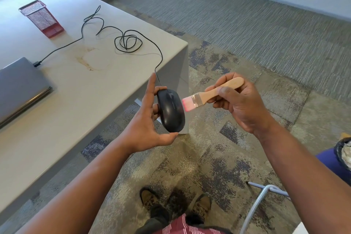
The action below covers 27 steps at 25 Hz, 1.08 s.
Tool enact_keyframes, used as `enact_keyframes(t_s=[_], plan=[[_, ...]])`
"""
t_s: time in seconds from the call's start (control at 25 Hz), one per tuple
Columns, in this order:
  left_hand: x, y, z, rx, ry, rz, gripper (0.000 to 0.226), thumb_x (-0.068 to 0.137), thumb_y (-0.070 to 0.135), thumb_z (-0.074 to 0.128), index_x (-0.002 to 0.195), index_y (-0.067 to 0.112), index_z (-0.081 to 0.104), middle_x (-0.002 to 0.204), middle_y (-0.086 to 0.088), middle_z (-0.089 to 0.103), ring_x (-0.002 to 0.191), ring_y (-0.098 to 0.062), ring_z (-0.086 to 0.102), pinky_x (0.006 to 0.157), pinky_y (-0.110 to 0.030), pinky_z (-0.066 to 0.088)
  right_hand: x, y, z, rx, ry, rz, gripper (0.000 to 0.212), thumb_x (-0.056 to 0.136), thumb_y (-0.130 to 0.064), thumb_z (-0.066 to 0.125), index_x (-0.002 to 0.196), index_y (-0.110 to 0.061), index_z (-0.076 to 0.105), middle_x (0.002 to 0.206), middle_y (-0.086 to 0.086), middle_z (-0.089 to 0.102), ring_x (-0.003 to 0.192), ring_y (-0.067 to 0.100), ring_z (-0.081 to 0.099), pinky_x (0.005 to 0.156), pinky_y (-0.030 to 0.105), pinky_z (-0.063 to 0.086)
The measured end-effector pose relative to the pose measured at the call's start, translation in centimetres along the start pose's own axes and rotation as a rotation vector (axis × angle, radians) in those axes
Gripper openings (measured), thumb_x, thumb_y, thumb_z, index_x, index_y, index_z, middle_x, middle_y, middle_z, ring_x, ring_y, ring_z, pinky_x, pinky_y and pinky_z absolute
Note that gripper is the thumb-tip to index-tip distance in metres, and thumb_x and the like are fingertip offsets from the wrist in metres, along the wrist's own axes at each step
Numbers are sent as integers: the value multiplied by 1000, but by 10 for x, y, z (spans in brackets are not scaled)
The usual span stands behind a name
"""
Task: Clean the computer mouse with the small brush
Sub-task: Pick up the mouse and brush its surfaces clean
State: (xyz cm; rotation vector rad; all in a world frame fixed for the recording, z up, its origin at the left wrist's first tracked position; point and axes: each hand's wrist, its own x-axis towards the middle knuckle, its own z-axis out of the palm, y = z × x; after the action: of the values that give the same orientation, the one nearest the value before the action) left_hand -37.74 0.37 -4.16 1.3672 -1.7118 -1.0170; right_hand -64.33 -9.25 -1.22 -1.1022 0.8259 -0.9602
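Note:
A black wired computer mouse (171,110) is held in the air just off the table's right corner. My left hand (146,121) grips it from the left side and below, thumb under its rear end, index finger pointing up. My right hand (239,102) pinches the wooden handle of a small brush (209,94). The brush's pink bristles touch the right edge of the mouse. The mouse's black cable (125,41) runs back over the table in loose loops.
The grey table (81,89) carries a closed grey laptop (20,87) at the left, with the cable plugged into it, and a red mesh pen holder (41,18) at the back. A metal chair frame (266,195) stands at the lower right. Carpet lies underfoot.

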Motion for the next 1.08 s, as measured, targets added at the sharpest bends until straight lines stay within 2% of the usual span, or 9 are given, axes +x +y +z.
enact_keyframes(t_s=[0.12, 0.2, 0.4, 0.6, 0.72, 0.88, 1.0, 1.08], plan=[[0, 0, 2, -34, 0, -13, 151, 69, 12, 95, 168, 45, -15, 159, 10, 34, 129, -29, 69, 111, -55, 56, -2, 4, 8, 185, 64, 38, 14, 99, -4, 60, 108, -13, 55, 99, 20, 76, 79, 25, 68, 67, 30, 58], [1, 1, 2, -51, -4, -27, 151, 68, 15, 97, 167, 48, -12, 160, 6, 33, 133, -28, 67, 113, -52, 55, -3, 10, 13, 215, 100, 84, 13, 101, -6, 59, 109, -14, 54, 94, 17, 76, 75, 21, 66, 65, 28, 57], [-2, 1, 2, -54, -21, -55, 152, 69, 2, 98, 167, 51, -8, 158, 16, 34, 131, -24, 69, 113, -47, 55, -4, 21, 15, 74, 198, 81, 13, 101, -5, 59, 107, -15, 53, 86, 13, 74, 66, 15, 64, 59, 26, 56], [-4, 5, 4, -73, -34, -90, 151, 72, -8, 95, 166, 55, -5, 156, 32, 37, 126, -22, 74, 108, -50, 59, -3, 23, 16, -73, 217, 36, 6, 102, -11, 59, 104, -18, 58, 96, 17, 72, 73, 17, 68, 62, 29, 56], [-4, 8, 5, -86, -30, -123, 150, 73, -7, 95, 163, 62, -3, 157, 35, 35, 122, -22, 76, 102, -48, 63, -1, 18, 19, 71, 257, -41, 1, 103, -12, 60, 102, -13, 61, 94, 17, 75, 73, 18, 68, 64, 27, 58], [-4, 10, 6, -82, -47, -137, 149, 74, -6, 94, 163, 61, -5, 155, 42, 34, 119, -22, 77, 101, -45, 63, 4, 9, 25, 241, 262, -67, 2, 100, -11, 64, 102, -11, 63, 90, 15, 72, 73, 18, 69, 67, 28, 60], [-4, 13, 6, -63, -70, -141, 149, 76, -5, 94, 162, 63, -7, 163, 34, 28, 119, -20, 77, 102, -42, 63, 5, 7, 33, 58, 253, -173, 8, 100, -10, 64, 107, -6, 62, 97, 24, 73, 79, 22, 73, 71, 32, 62], [-4, 15, 6, -44, -84, -142, 150, 76, -5, 94, 163, 62, -8, 168, 27, 25, 117, -19, 78, 102, -39, 63, 4, 6, 41, -87, 236, -274, 6, 102, -9, 62, 107, -8, 61, 97, 20, 75, 84, 22, 75, 73, 32, 63]])
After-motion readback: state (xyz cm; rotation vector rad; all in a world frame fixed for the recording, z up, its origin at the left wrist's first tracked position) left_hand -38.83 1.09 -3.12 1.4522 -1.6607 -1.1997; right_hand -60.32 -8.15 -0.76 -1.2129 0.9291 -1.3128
